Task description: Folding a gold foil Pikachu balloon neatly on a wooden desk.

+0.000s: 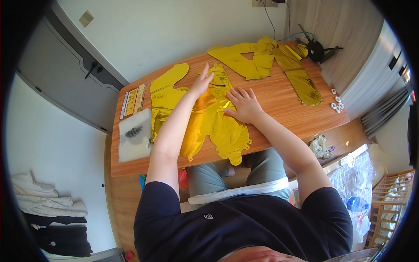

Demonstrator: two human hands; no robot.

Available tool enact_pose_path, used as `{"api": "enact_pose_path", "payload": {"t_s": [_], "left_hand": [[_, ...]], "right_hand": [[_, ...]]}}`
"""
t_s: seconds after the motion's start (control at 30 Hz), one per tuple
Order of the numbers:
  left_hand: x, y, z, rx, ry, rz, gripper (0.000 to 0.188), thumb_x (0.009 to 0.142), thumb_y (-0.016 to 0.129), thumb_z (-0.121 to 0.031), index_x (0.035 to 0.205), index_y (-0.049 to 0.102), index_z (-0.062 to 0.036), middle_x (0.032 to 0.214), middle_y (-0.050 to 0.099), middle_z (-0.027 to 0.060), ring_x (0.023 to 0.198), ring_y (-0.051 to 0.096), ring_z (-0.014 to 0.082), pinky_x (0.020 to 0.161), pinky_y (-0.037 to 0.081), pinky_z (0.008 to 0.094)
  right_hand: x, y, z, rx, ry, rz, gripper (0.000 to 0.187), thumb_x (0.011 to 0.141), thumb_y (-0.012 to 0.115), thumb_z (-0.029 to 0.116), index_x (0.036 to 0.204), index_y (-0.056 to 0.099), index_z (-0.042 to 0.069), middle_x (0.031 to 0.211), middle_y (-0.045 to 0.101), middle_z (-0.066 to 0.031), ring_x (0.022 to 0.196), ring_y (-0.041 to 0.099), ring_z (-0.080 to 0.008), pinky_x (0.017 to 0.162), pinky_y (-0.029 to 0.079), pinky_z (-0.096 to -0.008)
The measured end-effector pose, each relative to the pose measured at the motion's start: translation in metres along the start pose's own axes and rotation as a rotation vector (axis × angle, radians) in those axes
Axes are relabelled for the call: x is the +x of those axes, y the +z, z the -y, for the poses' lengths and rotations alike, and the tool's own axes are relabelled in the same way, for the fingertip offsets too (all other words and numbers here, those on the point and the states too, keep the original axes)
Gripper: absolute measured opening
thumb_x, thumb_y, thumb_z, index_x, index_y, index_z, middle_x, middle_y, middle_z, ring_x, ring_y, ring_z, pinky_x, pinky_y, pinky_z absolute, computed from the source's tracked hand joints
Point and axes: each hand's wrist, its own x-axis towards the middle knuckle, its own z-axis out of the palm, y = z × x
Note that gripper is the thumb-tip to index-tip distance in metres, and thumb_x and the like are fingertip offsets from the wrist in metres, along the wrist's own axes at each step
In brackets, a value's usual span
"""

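Note:
A flat gold foil balloon (229, 133) lies uninflated on the wooden table in front of me, its surface creased and small tabs along its edge. My right hand (246, 107) rests on its right side, palm down with the fingers spread. Over its upper left part is my left hand (201, 85), turned on edge with its fingers stretched out; whether it presses on the foil I cannot tell. Beside it on the left lies another gold foil balloon (168, 87), curved at the top. Both hands hold nothing.
More flat gold foil, a balloon with a triangular hole (257, 65) and a long strip (301, 76), lies at the back right near a black router (317, 50). White ribbon rolls (337, 105) sit at the right edge. A translucent bag (135, 144) and printed cards (133, 100) lie left.

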Motion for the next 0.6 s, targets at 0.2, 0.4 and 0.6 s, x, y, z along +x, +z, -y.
{"api": "enact_pose_path", "payload": {"t_s": [0.2,0.4,0.6], "left_hand": [[-0.010,0.010,-0.026,0.770,0.256,0.130,0.047,0.103,0.057,-0.029,0.148,0.054,-0.0174,0.158,0.048,0.0090,0.148,0.041,0.0288,0.127,0.015,0.0574],[-0.015,0.030,-0.027,0.969,0.408,0.145,0.042,0.104,0.052,-0.028,0.144,0.059,-0.0183,0.149,0.057,0.0039,0.142,0.047,0.0233,0.125,0.015,0.0599],[-0.014,0.033,-0.023,1.002,0.412,0.158,0.041,0.106,0.049,-0.034,0.141,0.062,-0.0172,0.145,0.061,0.0025,0.140,0.049,0.0210,0.124,0.016,0.0590]], "right_hand": [[-0.001,0.001,-0.005,0.002,0.008,0.034,0.085,0.099,0.036,0.074,0.160,0.038,0.015,0.167,0.034,-0.0093,0.155,0.026,-0.0323,0.126,0.014,-0.0584],[0.002,0.001,-0.001,-0.007,-0.003,0.035,0.085,0.099,0.036,0.074,0.160,0.038,0.015,0.167,0.034,-0.0090,0.155,0.026,-0.0320,0.126,0.014,-0.0584],[0.001,0.003,-0.003,-0.009,-0.009,0.022,0.085,0.099,0.037,0.074,0.159,0.039,0.015,0.168,0.033,-0.0087,0.155,0.027,-0.0319,0.125,0.015,-0.0593]]}}
